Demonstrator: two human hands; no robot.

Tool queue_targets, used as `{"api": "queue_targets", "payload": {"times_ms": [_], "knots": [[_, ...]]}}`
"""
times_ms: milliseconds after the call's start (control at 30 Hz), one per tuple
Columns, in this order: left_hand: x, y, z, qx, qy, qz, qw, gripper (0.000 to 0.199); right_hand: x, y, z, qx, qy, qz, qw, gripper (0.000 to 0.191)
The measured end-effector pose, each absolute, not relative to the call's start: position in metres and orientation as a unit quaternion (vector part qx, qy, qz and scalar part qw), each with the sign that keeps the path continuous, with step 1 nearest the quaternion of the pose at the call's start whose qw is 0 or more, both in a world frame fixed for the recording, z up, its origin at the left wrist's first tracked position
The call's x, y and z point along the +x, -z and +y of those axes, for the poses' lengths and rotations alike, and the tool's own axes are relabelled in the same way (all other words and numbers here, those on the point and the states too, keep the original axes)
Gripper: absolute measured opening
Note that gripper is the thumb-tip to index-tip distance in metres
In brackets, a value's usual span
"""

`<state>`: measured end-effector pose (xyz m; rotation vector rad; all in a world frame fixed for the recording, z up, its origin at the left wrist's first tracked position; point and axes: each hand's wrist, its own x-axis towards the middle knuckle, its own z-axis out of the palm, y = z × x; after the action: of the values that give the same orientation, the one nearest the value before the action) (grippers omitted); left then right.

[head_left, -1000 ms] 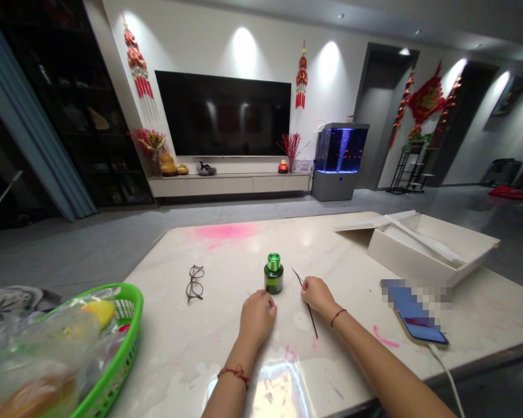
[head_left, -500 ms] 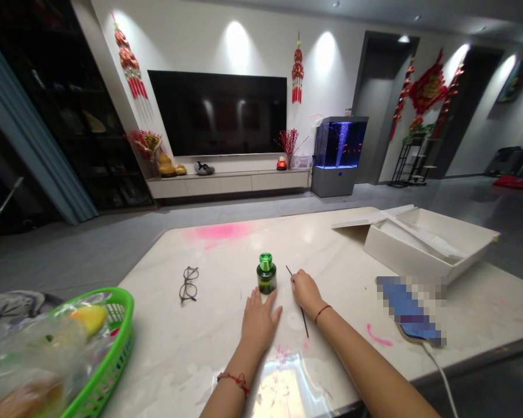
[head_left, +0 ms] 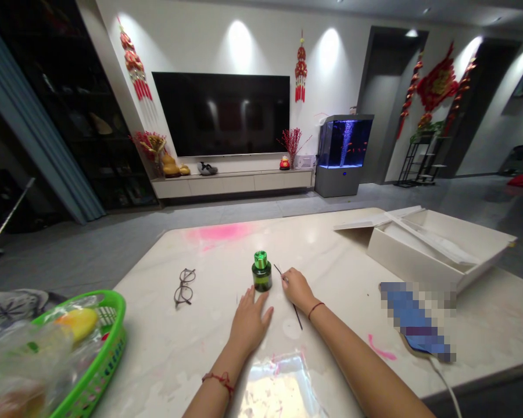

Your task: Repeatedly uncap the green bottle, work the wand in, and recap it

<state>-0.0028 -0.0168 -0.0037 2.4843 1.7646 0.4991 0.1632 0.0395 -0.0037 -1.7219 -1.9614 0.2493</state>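
A small dark green glass bottle [head_left: 262, 278] with a shiny green cap stands upright on the pale marble-look table [head_left: 157, 342]. My left hand [head_left: 247, 320] lies open on the tabletop just in front of it, fingers pointing at its base; whether the fingertips touch the glass I cannot tell. To the right of the bottle, my right hand [head_left: 297, 288] is closed on a thin black stick [head_left: 298, 318]. One end of the stick pokes out beyond the fingers near the bottle, and the other slants back toward me under the hand.
Eyeglasses [head_left: 185, 288] lie left of the bottle. A green plastic basket [head_left: 108, 354] with bagged items fills the near left. At right are an open white box [head_left: 414, 255] and a blurred blue object [head_left: 416, 322] with a white cable. Pink stains mark the table.
The view has shifted slightly. My right hand has moved a little left with the black stick, bringing its far end closer to the bottle. My left hand remains open in front of the bottle.
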Motion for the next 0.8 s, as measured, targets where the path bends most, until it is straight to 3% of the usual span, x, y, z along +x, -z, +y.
{"api": "queue_targets", "payload": {"times_ms": [300, 567, 800], "knots": [[0.001, -0.003, -0.024, 0.786, -0.158, 0.597, 0.01, 0.041, 0.164, 0.005, 0.038, -0.653, -0.131, -0.694, 0.273, 0.03], [-0.011, -0.03, -0.037, 0.729, -0.23, 0.644, 0.034, 0.006, 0.17, -0.007, 0.019, -0.674, -0.141, -0.654, 0.312, 0.025], [-0.021, -0.051, -0.048, 0.69, -0.38, 0.615, 0.021, 0.027, 0.174, -0.036, -0.006, -0.708, -0.087, -0.598, 0.367, 0.037]]}}
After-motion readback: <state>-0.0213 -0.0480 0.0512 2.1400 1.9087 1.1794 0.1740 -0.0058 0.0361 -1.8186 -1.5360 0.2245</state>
